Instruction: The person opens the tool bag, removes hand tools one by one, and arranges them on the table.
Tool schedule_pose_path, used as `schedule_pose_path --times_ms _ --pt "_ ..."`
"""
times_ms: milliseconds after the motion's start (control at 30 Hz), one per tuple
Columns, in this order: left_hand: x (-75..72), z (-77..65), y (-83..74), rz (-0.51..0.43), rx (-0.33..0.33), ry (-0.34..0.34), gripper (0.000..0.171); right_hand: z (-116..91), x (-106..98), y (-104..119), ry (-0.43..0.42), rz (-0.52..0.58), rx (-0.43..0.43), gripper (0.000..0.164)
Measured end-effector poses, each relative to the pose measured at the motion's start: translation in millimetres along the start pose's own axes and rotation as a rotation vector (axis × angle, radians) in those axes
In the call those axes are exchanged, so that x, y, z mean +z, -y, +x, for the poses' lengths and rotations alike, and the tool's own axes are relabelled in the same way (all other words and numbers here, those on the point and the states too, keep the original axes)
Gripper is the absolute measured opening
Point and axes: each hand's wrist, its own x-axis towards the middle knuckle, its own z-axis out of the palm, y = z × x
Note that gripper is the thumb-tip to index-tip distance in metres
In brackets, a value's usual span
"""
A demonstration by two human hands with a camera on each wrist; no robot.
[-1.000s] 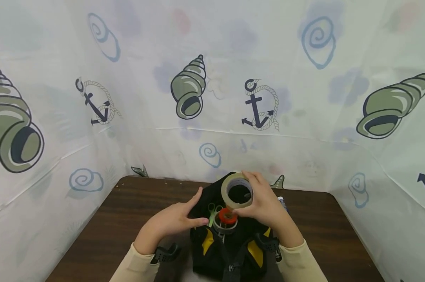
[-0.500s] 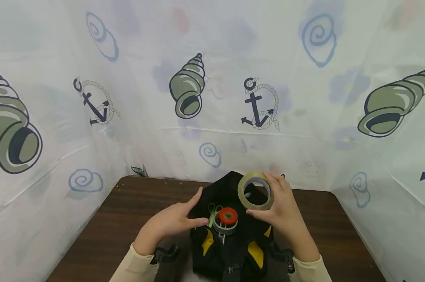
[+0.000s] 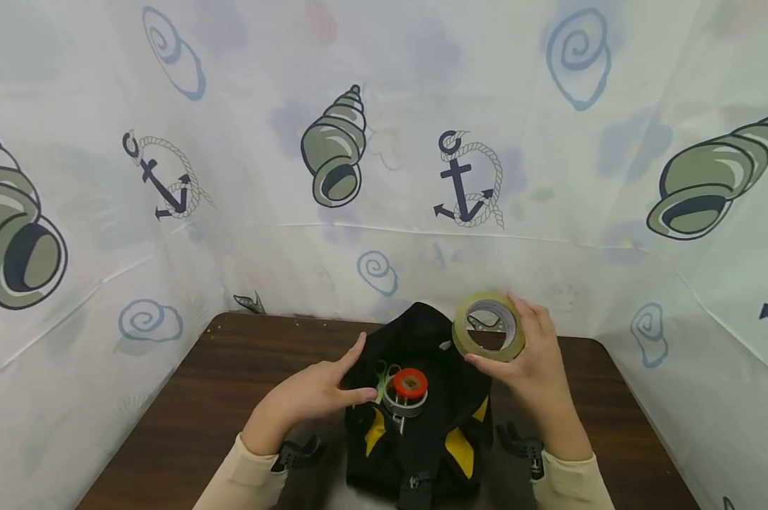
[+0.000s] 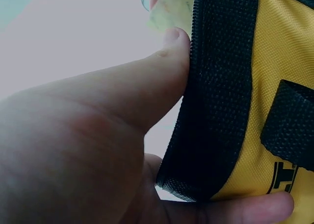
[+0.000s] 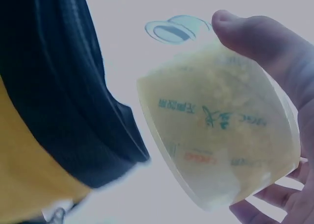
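My right hand (image 3: pixel 533 358) grips a roll of clear yellowish packing tape (image 3: pixel 458 338), raised by the right rear edge of a black and yellow tool bag (image 3: pixel 416 453). The right wrist view shows the printed outer face of the tape (image 5: pixel 221 150), with thumb and fingers at its two edges. At the bag's left side, my left hand (image 3: pixel 310 400) holds the zippered rim (image 4: pixel 216 87), thumb at the edge and a finger along the yellow outer wall. Inside the open bag sit a red tape roll (image 3: pixel 411 382), a grey tape roll (image 3: pixel 404 409) and green-handled scissors (image 3: pixel 381 382).
The bag stands on a dark wood-grain table (image 3: pixel 256 361). Behind and at both sides hangs a pale curtain (image 3: pixel 263 269) printed with shells and anchors. A black strap with a buckle (image 3: pixel 414 483) hangs at the bag's front.
My right hand has carried the packing tape from above the bag's middle to the right, over its right rear edge. The left hand stays in place at the bag.
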Motion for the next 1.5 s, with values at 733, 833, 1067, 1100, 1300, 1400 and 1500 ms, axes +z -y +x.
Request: schedule_pose_path --times_ms 733,833,1067,1100,1300,1400,1500 --pt "4.6 -0.2 -1.4 0.02 0.005 0.014 0.105 -11.0 -32.9 -89.2 0.033 -0.128 0.41 0.122" --pt "5.2 1.0 -0.5 0.02 0.004 0.013 0.105 -13.0 -31.8 -98.8 0.051 -0.125 0.435 0.123" --pt "5.3 2.0 -1.4 0.037 0.0 0.011 0.107 -18.2 -29.8 -118.9 0.106 -0.114 0.494 0.124" --pt "5.4 2.3 -1.0 0.036 -0.001 0.011 0.107 -19.2 -29.4 -121.3 0.114 -0.117 0.506 0.125" --pt "4.1 1.5 -1.9 0.042 0.003 0.013 0.107 -23.5 -27.1 -134.6 0.156 -0.134 0.57 0.127" --pt "3.8 2.2 -3.2 0.042 0.014 0.024 0.107 -25.1 -23.7 -141.4 0.176 -0.127 0.591 0.127" --pt "4.3 3.2 -3.8 0.043 0.017 0.033 0.106 -27.5 -18.9 -147.4 0.226 -0.14 0.633 0.128"
